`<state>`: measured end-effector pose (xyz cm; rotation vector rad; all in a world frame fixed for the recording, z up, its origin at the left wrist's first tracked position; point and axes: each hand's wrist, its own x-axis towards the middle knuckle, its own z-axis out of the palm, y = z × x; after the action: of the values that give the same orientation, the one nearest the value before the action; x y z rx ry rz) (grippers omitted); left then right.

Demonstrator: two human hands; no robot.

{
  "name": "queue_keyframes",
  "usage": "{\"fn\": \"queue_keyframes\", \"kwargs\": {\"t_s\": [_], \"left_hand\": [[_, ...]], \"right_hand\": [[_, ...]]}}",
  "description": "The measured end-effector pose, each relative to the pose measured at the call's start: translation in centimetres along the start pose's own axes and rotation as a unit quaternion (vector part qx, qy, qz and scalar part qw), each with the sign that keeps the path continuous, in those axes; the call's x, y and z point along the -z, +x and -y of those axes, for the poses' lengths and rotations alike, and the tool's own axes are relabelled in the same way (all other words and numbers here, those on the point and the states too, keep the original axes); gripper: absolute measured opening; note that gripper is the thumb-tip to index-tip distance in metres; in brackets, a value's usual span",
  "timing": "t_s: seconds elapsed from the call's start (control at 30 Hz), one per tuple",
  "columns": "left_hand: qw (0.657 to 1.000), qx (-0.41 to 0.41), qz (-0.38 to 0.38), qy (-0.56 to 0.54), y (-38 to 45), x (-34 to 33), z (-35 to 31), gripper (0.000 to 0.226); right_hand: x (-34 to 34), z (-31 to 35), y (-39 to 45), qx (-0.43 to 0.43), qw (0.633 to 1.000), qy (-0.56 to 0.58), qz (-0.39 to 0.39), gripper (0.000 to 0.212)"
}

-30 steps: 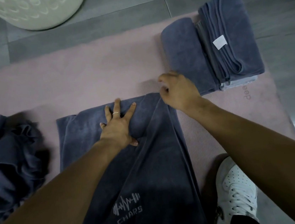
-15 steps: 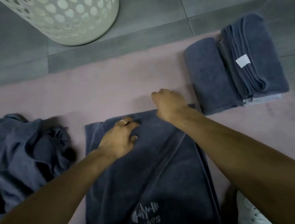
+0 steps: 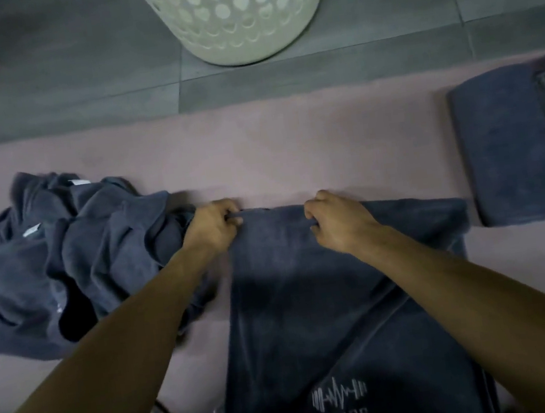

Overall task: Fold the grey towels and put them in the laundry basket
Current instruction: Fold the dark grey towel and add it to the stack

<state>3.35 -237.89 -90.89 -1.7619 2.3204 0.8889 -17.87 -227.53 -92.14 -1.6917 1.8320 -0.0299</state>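
From the head camera, both hands are on the far edge of the grey towel that lies flat on the pink mat. The left hand pinches that edge at its far left corner, fingers curled tight on the cloth. The right hand pinches the same edge a little way to the right, also curled on the cloth. So each grip is narrow and holds towel. From the two grips, the towel's long side runs straight back toward the person, and its far right corner lies past the right hand. The laundry basket stands on the floor straight ahead of the grips, well apart. The heap of unfolded towels sits just left of the left hand, which is nearer to it. The folded towels lie off to the right, nearer the right hand. Near the person, the towel shows a wave-and-dumbbell logo with the word "CHARS". I think the next move folds this edge back.
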Motion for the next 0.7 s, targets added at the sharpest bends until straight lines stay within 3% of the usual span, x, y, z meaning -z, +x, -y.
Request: {"fn": "queue_keyframes", "kwargs": {"t_s": [0.13, 0.27, 0.4, 0.57, 0.7], "left_hand": [[0.996, 0.049, -0.071, 0.003, 0.0, -0.4, 0.6, 0.005], [0.992, -0.035, -0.112, 0.054, -0.7, -0.2, -0.5, 0.025], [0.987, -0.131, -0.057, 0.068, -3.4, 0.2, -4.1, 0.019], [0.992, -0.113, 0.016, 0.043, -9.7, -1.3, -7.6, 0.017], [0.992, -0.115, 0.050, -0.029, -16.8, -4.0, -8.8, 0.015]], "right_hand": [[-0.4, -0.3, -0.2, -0.009, 1.000, 0.006, -0.022, 0.021], [0.2, 0.1, -1.6, -0.011, 1.000, 0.017, -0.019, 0.026], [2.9, -0.5, -5.6, -0.003, 1.000, 0.015, 0.002, 0.024], [4.5, -1.3, -12.7, -0.074, 0.994, 0.073, -0.024, 0.013], [1.8, -1.6, -20.6, -0.145, 0.987, 0.072, 0.020, 0.014]]}}
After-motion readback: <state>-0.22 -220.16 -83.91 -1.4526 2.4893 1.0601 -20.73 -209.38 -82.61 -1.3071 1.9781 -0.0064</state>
